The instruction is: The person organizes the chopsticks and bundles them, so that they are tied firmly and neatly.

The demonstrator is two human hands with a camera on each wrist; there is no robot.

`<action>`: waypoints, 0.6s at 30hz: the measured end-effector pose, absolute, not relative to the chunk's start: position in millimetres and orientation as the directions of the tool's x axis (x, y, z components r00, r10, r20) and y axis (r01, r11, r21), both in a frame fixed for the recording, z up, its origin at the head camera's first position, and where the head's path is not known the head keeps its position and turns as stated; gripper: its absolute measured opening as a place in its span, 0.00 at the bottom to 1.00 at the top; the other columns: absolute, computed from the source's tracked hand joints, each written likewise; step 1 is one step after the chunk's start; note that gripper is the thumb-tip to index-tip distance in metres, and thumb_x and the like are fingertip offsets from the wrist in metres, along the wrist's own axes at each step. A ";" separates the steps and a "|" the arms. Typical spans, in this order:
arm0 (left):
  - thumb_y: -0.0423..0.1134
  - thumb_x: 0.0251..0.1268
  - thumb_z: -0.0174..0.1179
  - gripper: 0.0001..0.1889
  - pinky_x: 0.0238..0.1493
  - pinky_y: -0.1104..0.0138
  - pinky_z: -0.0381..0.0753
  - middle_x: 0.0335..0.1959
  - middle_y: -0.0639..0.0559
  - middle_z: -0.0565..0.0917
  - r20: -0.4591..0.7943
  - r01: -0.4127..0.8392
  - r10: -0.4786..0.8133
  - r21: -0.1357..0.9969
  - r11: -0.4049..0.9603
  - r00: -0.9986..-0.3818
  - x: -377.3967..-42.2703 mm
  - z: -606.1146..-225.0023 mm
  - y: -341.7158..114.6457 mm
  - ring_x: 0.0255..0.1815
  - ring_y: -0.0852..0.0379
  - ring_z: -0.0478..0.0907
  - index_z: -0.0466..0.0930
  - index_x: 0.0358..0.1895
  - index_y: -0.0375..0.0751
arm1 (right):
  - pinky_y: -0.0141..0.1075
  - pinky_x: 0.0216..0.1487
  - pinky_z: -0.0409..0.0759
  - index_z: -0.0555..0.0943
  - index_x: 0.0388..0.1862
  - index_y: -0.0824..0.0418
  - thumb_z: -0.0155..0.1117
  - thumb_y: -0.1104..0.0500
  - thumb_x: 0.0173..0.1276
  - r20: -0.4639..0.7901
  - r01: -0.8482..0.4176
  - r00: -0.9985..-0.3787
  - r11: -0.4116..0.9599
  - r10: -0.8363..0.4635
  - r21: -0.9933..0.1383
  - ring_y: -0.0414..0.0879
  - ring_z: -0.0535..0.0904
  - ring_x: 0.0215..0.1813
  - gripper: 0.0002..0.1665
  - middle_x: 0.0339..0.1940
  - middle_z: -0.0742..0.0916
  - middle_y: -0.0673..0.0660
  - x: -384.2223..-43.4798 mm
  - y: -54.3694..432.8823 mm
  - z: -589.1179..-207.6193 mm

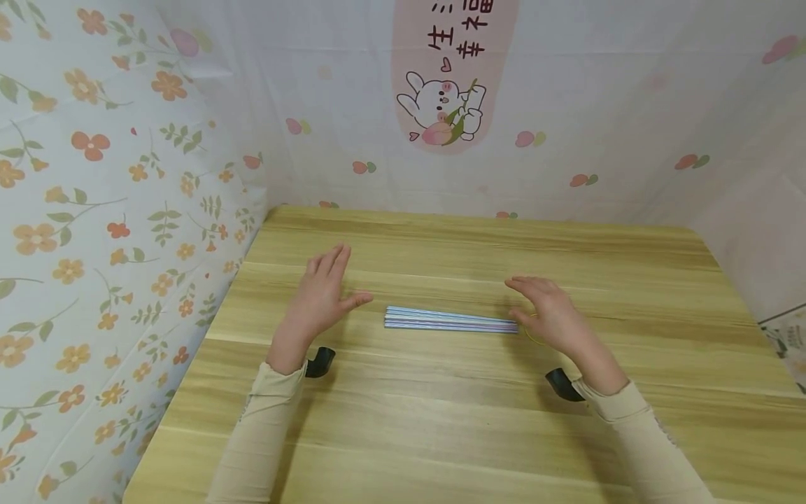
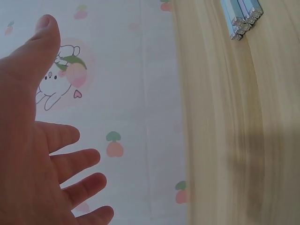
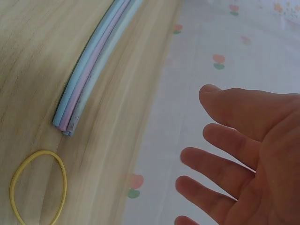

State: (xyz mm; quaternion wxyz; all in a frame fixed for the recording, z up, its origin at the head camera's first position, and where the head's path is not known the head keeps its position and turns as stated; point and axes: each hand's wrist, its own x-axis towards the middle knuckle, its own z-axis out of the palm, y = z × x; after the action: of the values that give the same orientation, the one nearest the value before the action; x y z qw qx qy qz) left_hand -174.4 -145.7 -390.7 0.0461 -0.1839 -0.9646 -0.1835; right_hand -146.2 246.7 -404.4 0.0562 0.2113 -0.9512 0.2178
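Note:
A bundle of slim pastel blue and lilac sticks (image 1: 450,320) lies crosswise on the table; in the left wrist view their ends (image 2: 243,23) look silvery and textured. My left hand (image 1: 317,297) hovers to the left of the bundle, fingers spread and holding nothing. On the other side, my right hand (image 1: 554,315) is held over the table near the bundle's right end, also holding nothing, its thumb apart from the fingers. A yellow rubber band (image 3: 65,180) lies on the wood just beyond that end; the right hand covers most of it in the head view.
The wooden table (image 1: 441,420) reaches back to a white cloth (image 1: 327,105) with fruit and rabbit prints. Flowered fabric (image 1: 113,245) hangs along the left side. Black curved pieces (image 1: 321,362) stick out at both wrists.

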 end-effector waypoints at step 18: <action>0.58 0.52 0.67 0.51 0.67 0.48 0.60 0.71 0.36 0.60 0.163 0.394 0.359 0.332 0.857 -0.919 -177.0 -402.9 -143.1 0.68 0.34 0.57 0.53 0.72 0.32 | 0.58 0.60 0.69 0.74 0.60 0.69 0.68 0.64 0.59 0.113 -0.387 -0.920 0.818 -0.376 -0.425 0.66 0.72 0.61 0.29 0.57 0.80 0.69 -148.5 247.2 -417.5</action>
State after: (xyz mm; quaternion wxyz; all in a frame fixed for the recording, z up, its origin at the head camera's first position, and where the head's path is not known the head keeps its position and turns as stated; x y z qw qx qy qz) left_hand -177.0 -143.1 -402.9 0.0478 -0.1958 -0.9624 -0.1821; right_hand -148.5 247.2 -417.5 0.0118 0.2001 -0.9534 0.2254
